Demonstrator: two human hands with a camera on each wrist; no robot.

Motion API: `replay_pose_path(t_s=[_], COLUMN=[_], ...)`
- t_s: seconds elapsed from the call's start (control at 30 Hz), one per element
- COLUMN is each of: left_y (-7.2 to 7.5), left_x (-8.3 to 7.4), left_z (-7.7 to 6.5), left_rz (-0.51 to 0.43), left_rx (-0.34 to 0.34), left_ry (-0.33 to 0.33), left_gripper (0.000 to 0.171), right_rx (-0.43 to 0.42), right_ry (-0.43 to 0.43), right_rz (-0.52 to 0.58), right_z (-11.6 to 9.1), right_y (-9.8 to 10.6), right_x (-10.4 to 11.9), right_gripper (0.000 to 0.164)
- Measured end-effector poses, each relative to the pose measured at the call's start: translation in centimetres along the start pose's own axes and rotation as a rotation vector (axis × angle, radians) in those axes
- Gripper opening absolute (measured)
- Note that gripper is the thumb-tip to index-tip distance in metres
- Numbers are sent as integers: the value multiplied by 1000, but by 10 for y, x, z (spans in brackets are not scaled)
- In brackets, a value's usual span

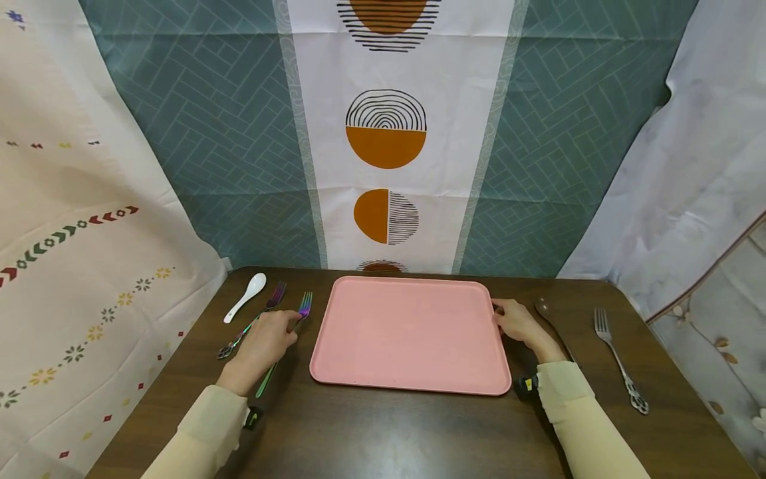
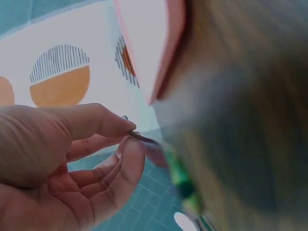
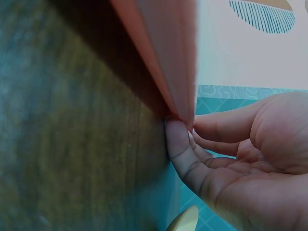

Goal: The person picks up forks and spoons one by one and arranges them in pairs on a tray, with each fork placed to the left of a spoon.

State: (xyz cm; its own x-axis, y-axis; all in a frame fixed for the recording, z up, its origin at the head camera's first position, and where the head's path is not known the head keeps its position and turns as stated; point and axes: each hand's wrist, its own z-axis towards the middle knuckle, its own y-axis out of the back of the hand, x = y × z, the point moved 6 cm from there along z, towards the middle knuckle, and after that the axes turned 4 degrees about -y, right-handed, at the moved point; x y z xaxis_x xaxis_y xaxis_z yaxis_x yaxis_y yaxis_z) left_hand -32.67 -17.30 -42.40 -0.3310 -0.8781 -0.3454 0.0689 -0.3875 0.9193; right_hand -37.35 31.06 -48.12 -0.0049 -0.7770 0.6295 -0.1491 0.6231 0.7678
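Between thumb and index finger, my left hand (image 1: 266, 342) pinches the neck of an iridescent fork (image 1: 306, 304), whose green handle slants down toward the table's front. In the left wrist view the same fork (image 2: 178, 171) shows blurred beyond the fingertips. A second iridescent fork (image 1: 276, 295) with an ornate handle lies left of it, partly hidden by that hand. At the right edge of a pink rectangular tray (image 1: 409, 332), my right hand (image 1: 519, 322) grips the rim. The right wrist view shows its thumb and a finger on either side of the tray's rim (image 3: 178, 103).
A white spoon (image 1: 247, 296) lies at the table's back left. To the right are a metal spoon (image 1: 543, 307), partly hidden by the right arm, and a silver fork (image 1: 612, 346) with an ornate handle. Patterned cloths hang behind and beside the brown table (image 1: 383, 432).
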Motion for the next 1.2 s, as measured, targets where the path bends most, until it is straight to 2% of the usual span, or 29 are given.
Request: replay_pose_path(t_s=[0.3, 0.57, 0.77, 0.93, 1.2], left_y=[-6, -10, -14, -17, -20], left_x=[-14, -28, -33, -34, -38], left_z=[18, 39, 45, 48, 57], left_rz=[-75, -69, -90, -127, -142], left_rx=[5, 13, 19, 16, -8], left_ry=[25, 51, 78, 109, 124], left_gripper=[36, 33, 29, 30, 32], right_rx=[12, 2, 3, 0, 2], right_ry=[10, 1, -6, -6, -4], right_rz=[13, 49, 49, 46, 45], right_z=[0, -1, -4, -6, -5], right_y=[-8, -6, -4, -1, -1], right_x=[1, 3, 4, 5, 5], right_gripper=[50, 49, 49, 49, 50])
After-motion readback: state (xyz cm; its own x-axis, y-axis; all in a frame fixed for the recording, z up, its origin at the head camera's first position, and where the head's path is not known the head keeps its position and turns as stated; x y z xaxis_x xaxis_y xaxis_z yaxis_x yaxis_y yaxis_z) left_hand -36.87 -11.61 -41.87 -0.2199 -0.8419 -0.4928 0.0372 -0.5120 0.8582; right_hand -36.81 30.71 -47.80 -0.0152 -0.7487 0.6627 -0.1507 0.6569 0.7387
